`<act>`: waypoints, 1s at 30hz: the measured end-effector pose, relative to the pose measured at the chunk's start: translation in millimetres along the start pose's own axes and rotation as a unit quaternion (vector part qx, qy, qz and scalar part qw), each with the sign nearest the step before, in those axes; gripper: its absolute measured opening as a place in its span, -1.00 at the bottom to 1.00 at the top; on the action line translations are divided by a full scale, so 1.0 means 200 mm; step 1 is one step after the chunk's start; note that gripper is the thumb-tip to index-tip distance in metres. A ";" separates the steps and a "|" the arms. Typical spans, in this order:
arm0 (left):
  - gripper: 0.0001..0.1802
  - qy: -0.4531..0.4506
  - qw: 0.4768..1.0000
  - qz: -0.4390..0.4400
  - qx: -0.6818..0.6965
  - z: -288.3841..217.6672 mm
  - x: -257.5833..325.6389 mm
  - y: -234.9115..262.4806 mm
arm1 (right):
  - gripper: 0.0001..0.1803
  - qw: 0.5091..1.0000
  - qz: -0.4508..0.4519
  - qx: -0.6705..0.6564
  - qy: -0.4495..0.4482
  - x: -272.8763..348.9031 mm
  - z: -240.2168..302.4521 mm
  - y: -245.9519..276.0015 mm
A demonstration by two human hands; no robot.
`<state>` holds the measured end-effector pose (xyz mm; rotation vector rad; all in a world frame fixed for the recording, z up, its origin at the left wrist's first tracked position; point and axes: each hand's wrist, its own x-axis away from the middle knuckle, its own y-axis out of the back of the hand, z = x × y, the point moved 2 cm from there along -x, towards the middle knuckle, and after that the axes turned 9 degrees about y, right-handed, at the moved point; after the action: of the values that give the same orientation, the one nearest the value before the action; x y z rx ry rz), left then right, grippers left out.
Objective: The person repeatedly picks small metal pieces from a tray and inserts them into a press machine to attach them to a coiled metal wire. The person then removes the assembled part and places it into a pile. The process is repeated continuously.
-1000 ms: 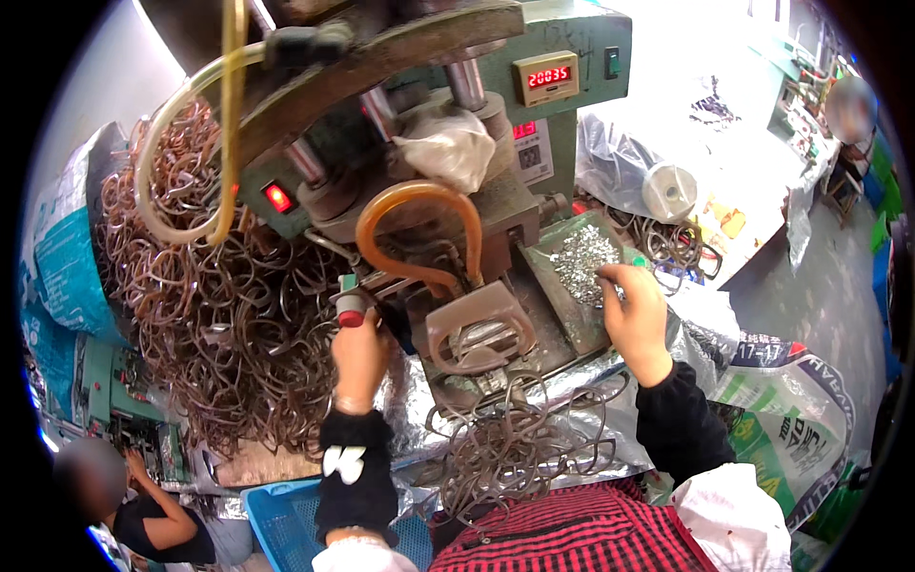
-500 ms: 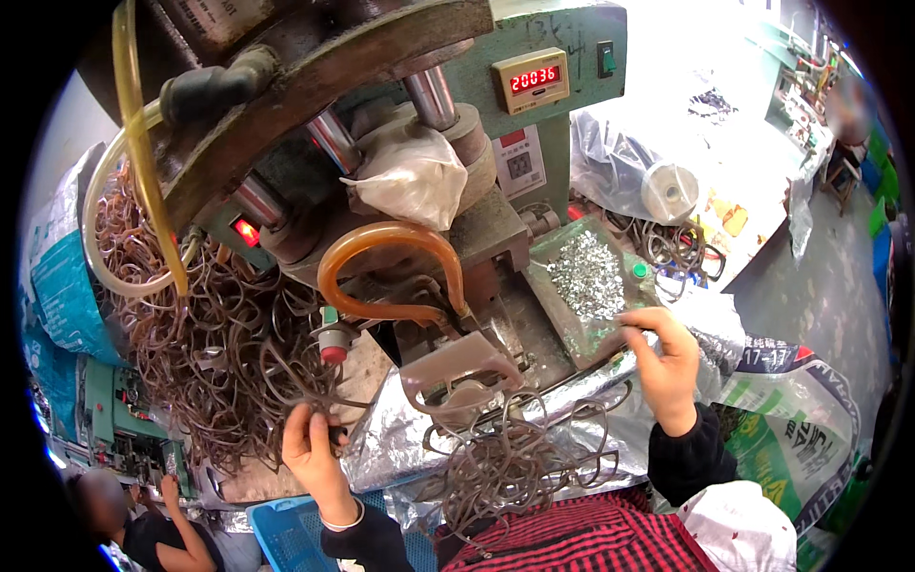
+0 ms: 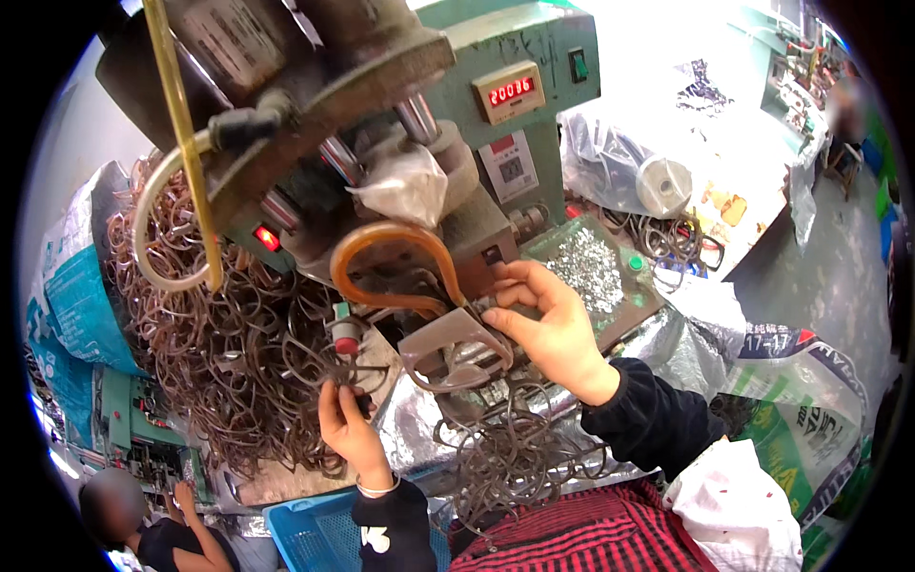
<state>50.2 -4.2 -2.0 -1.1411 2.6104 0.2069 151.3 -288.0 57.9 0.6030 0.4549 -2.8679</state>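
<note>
My right hand (image 3: 553, 329) reaches in at the front of the press (image 3: 481, 229). Its thumb and fingertips are drawn together by the tooling; what they hold, if anything, is too small to make out. Just left of them sits a brown curved frame-like piece (image 3: 443, 345) on the press front, below an orange bent hose (image 3: 396, 235). My left hand (image 3: 353, 434) pinches at a thin brown looped piece (image 3: 315, 362) on the edge of a big heap, with a small dark thing by the fingers. A green tray of small shiny metal bits (image 3: 624, 329) stands right of the press.
A heap of brown loops (image 3: 219, 372) fills the left side. More loops (image 3: 515, 453) lie on silver foil in front of me. A red button (image 3: 345, 343) sticks out near my left hand. A blue basket (image 3: 305, 534) stands below. One person (image 3: 181, 534) sits at lower left.
My right hand has moved left from the edge of the metal-bits tray to the front of the press. My left hand stays by the heap. The whole view has shifted a little.
</note>
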 end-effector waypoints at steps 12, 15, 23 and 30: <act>-0.62 -0.352 0.935 0.046 -0.011 -0.52 -0.11 -0.31 | -0.45 0.995 -0.010 -0.095 -0.043 0.03 -0.01 -0.08; -0.68 -0.320 0.943 0.079 0.037 -0.51 -0.12 -0.32 | -0.48 0.987 -0.059 -0.128 -0.073 0.04 -0.01 -0.12; -0.69 -0.374 0.921 0.103 -0.022 -0.54 -0.14 -0.33 | -0.47 0.993 -0.095 -0.064 -0.026 0.02 -0.03 -0.03; -0.71 -0.356 0.928 0.103 -0.028 -0.55 -0.13 -0.32 | -0.51 0.978 -0.171 -0.109 0.056 0.01 0.02 -0.02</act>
<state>92.1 -54.8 109.0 -0.6275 2.0597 0.6157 146.4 -285.9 61.7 0.7101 0.9644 -3.0448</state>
